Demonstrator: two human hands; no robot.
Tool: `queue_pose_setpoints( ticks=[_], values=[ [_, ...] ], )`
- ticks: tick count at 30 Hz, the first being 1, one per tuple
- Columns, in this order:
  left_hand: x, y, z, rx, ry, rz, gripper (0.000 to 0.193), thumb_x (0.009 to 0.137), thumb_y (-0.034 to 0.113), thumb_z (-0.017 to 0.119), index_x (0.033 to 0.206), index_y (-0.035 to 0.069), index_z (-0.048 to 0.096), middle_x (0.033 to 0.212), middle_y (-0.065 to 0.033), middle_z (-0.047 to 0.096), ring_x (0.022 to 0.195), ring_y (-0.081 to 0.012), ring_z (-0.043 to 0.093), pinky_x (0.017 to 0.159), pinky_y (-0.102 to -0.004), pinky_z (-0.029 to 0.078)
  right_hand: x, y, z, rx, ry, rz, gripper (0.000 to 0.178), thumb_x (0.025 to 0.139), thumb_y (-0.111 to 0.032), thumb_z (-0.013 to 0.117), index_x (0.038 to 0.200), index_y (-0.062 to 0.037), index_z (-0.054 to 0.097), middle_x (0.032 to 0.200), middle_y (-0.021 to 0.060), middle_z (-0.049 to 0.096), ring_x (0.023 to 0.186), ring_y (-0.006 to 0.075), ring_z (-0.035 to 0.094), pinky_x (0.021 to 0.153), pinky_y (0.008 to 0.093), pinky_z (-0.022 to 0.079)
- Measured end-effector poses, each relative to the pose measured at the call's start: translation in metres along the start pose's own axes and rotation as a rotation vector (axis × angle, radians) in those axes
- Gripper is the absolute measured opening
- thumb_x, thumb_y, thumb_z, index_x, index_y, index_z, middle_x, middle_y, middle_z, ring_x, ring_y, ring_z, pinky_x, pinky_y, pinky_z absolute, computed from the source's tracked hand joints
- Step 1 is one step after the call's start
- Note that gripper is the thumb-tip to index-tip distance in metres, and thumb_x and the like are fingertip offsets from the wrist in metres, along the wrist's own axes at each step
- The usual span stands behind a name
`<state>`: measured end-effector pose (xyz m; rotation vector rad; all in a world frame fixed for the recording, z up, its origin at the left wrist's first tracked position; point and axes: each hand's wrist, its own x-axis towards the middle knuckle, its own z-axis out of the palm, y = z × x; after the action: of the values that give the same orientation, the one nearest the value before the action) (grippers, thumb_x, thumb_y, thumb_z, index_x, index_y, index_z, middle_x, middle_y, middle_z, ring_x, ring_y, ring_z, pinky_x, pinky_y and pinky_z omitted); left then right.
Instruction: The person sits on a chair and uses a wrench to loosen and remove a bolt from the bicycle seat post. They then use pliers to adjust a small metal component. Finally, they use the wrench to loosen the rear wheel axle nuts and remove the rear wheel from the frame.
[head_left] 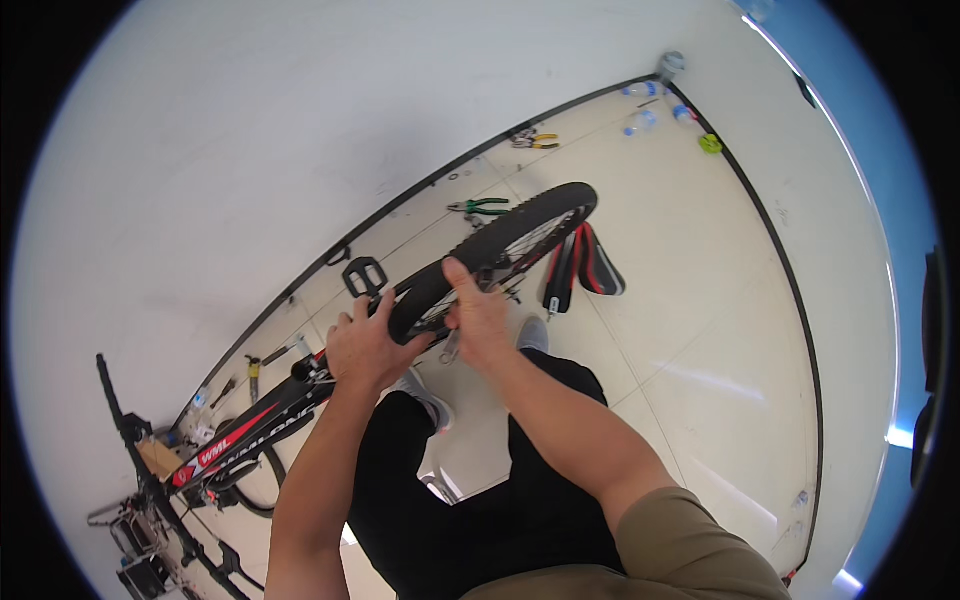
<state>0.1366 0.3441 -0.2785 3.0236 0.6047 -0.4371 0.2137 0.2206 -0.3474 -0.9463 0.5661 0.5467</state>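
A bicycle with a black and red frame (pixel 262 432) lies slanted from lower left to the middle. Its knobby-tired wheel (pixel 520 228) points up and to the right. My left hand (pixel 368 345) grips the lower end of this wheel beside the frame, thumb on one side and fingers on the other. The thumb of my right hand (pixel 480 318) rests against the tire near the hub. The other fingers curl round a silver wrench (pixel 450 347), whose end sticks out below them. A black pedal (pixel 366 276) shows just past my left hand.
Green-handled pliers (pixel 482 207) and yellow-handled pliers (pixel 538 141) lie along the wall. A black and red saddle (pixel 598 262) is on the tiles right of the wheel. Plastic bottles (pixel 642 122) lie in the far corner. Handlebars (pixel 150 480) reach out at lower left, near a hammer (pixel 254 375).
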Motion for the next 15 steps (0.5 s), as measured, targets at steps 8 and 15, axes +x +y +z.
queue_pose_setpoints(
  ticks=[8, 15],
  values=[
    [-0.001, 0.003, 0.018, -0.004, 0.141, -0.061, 0.055, 0.075, 0.056, 0.075, 0.114, 0.017, 0.073, 0.113, -0.0121, 0.063, 0.099, -0.0322, 0.063, 0.084, -0.0442, 0.046, -0.013, 0.006, 0.007, 0.031, 0.003, 0.005, 0.04, 0.079, -0.032, 0.087, 0.086, -0.0148, 0.052, 0.071, -0.0051, 0.051, 0.049, 0.0059, 0.043, 0.039, 0.0244, 0.034],
    [0.004, 0.003, 0.023, -0.031, 0.179, -0.032, 0.042, 0.076, 0.048, 0.076, 0.106, 0.019, 0.074, 0.107, -0.0115, 0.064, 0.099, -0.0326, 0.061, 0.085, -0.0449, 0.043, -0.006, -0.005, 0.001, 0.067, -0.029, 0.014, 0.037, 0.08, -0.031, 0.086, 0.086, -0.0132, 0.054, 0.07, -0.0035, 0.051, 0.046, 0.0079, 0.042, 0.038, 0.0252, 0.035]
  ],
)
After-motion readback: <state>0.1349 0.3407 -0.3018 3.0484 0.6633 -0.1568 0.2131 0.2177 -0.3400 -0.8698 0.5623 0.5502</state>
